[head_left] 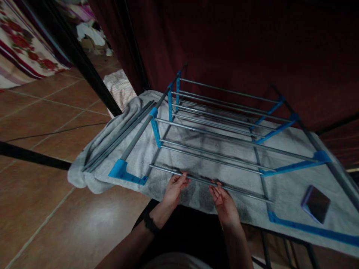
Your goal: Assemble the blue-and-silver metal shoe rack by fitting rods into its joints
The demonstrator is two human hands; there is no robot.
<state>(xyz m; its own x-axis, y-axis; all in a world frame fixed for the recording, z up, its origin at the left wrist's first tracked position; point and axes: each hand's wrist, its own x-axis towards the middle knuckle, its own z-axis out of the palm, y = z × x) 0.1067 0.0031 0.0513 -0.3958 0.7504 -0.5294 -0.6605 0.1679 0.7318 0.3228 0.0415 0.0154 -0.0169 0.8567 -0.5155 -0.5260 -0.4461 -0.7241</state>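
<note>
Free towel [280, 194] is left before the near rod [202, 181]; reach beyond is barred by rack rods [213, 138], rightward by the phone [315, 204].

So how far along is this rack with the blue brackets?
Mostly framed: the rack lies on the towel with several tiers of rods already set between blue brackets. In hand: the left hand and right hand grip the nearest rod, whose ends don't look seated yet. Left: that rod, and probably the loose rods lying beside the frame on the left.
</note>
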